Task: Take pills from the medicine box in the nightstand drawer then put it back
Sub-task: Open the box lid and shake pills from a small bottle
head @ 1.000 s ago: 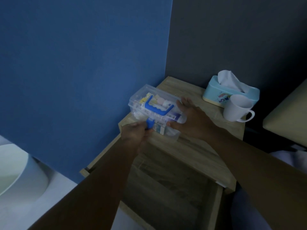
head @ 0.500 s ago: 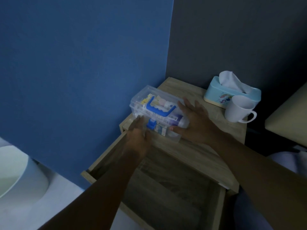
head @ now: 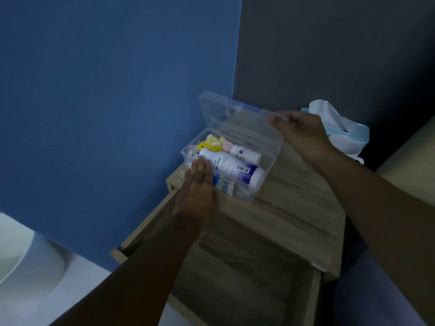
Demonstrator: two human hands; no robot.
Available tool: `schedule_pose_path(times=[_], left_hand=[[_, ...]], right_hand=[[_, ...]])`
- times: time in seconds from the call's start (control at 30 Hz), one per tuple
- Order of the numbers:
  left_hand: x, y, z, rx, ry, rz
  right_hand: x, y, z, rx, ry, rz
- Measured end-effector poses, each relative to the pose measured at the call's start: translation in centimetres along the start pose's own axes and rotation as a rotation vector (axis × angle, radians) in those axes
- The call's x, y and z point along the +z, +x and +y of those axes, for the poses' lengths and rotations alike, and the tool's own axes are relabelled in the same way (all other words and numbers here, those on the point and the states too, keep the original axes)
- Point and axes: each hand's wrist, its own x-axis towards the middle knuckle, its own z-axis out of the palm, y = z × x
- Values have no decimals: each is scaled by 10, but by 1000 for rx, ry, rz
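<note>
A clear plastic medicine box stands on the wooden nightstand top, near its left edge. Its clear lid is swung up and back. My right hand pinches the lid's right corner. My left hand lies flat, fingers apart, on the box's near-left rim, its fingertips touching a large white bottle that lies inside. A smaller white bottle and yellow packets lie behind it. The nightstand drawer below is pulled out and looks empty.
A light blue tissue box with a white tissue sticking up stands at the back right, mostly behind my right hand. A blue wall is on the left, a dark grey wall behind. A white rounded object sits on the floor at lower left.
The box lid was shut with its blue handle on top; now it is lifted open by my right hand. My left hand has moved from the front latch onto the box's rim.
</note>
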Motion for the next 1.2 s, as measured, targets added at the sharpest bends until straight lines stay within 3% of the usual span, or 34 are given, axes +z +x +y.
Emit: schedule_pose_path(times=[0.23, 0.33, 0.43, 0.53, 0.63, 0.8, 0.87, 1.0, 1.1, 1.2], left_hand=[[-2, 2, -6, 38, 113, -28], [-3, 3, -6, 42, 135, -36], [-3, 5, -7, 42, 124, -36], [-3, 4, -8, 43, 106, -40], [-4, 5, -7, 45, 116, -42], [-4, 3, -6, 42, 137, -36], [-3, 4, -7, 46, 133, -28], [0, 6, -10, 57, 129, -11], [4, 7, -14, 75, 147, -13], [7, 8, -17, 87, 170, -13]], right_hand=[[0, 27, 12, -35, -163, 234], [5, 33, 24, 58, -160, 157], [13, 38, 34, 257, 43, 42], [15, 34, 38, 338, 155, 48], [20, 28, 38, 300, 34, 100], [40, 19, 13, 44, -134, 202], [54, 21, 2, -61, -223, 96], [85, 22, -5, -306, -484, -304], [96, 31, -2, -316, -714, -501], [101, 34, -1, -298, -788, -549]])
